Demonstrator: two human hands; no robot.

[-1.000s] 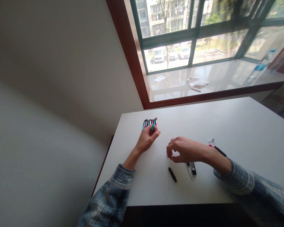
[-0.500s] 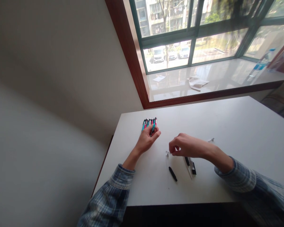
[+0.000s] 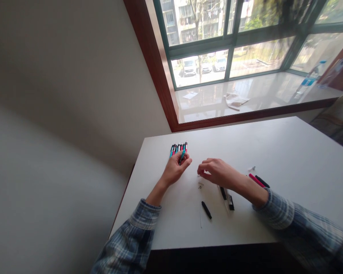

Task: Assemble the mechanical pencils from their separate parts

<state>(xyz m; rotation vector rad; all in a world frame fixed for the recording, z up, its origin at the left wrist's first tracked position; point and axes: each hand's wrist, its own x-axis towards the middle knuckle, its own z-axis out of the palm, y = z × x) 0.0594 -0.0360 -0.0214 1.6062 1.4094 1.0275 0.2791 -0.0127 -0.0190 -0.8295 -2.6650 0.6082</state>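
Teal in left hand [image 3: 174,167]: gripping a pen part [image 3: 183,153] near the pen row [image 3: 179,147] at twelve o'clock; arching right hand [image 3: 215,171] at three, narrowly curled, can't tell if holding; beyond, at two, bottle label [image 3: 308,81] unreadably small.

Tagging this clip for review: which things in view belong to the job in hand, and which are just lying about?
Seemingly in the work:
teal pen piece, in the left hand
small loose bits, near the right hand
row of pens
black pieces
pink piece

Seemingly just lying about:
pale cloth
white paper
plastic bottle
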